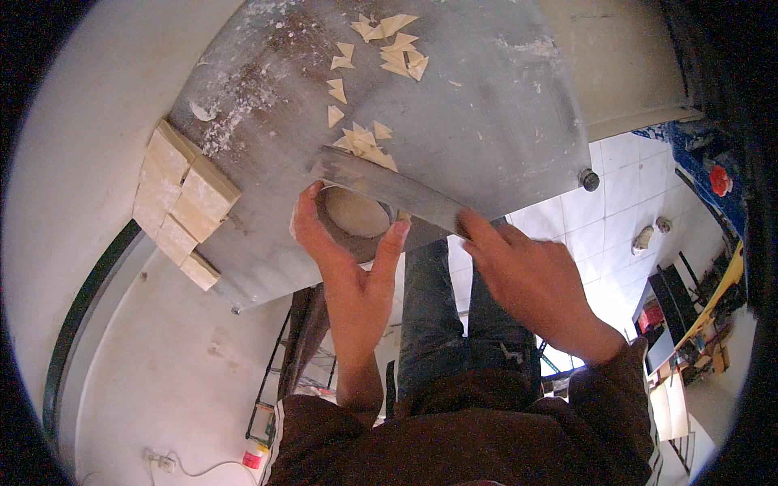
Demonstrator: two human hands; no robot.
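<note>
My left hand (344, 267) curves its thumb and fingers round a round, pale-centred piece with a greyish rim (356, 212) at the near edge of the metal table; its exact kind is unclear. In my right hand (531, 275) is the handle end of a long, flat-bladed knife (397, 193). The blade slants across the far side of the round piece, close above or touching it. Just beyond the blade lies a small heap of pale dough offcuts (366, 147). More pointed dough scraps (403, 57) are scattered farther back.
Stacked rectangular dough sheets (188, 194) rest along the table's left edge, beside the wall. White flour dusts the metal tabletop (502, 105). A black round knob (589, 179) sits at its right corner. Shelving and tools (689, 316) stand at far right, above a tiled floor.
</note>
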